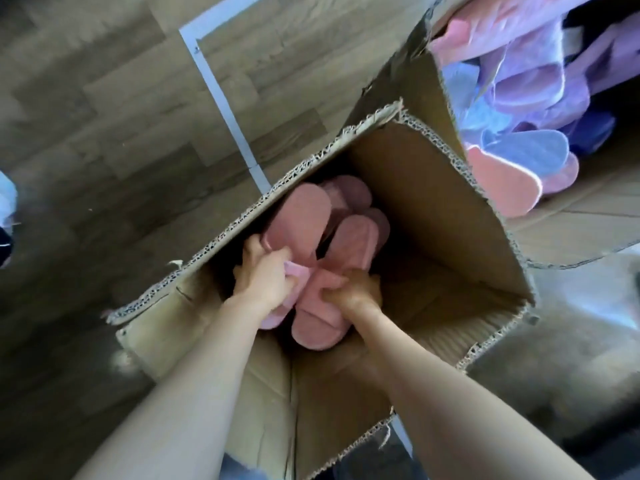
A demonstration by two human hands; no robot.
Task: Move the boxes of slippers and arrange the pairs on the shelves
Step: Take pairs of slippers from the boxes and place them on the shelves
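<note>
Fingers (282,253) of left hand (266,277) curl round a flat, oval pink slipper (301,216); right hand (356,291) grips a second plush slipper (317,329). Both lie deep in the open corrugated cardboard box (433,209), near its left wall. Wood-grain floor (104,116) outside.

**Soft daylight, soft focus**

The light is mild, strongest at the upper right, where the heap of lilac and blue slippers (533,109) washes out pale and glary. The wood floor (104,116) sits dimmer and smeared, worst toward the left edge. Shadow gathers deep in the cardboard box (433,209) around the pink slippers (311,216). The wide lens splays the box walls outward and stretches the forearms (194,393); the lower right corner dissolves into grey blur.
</note>
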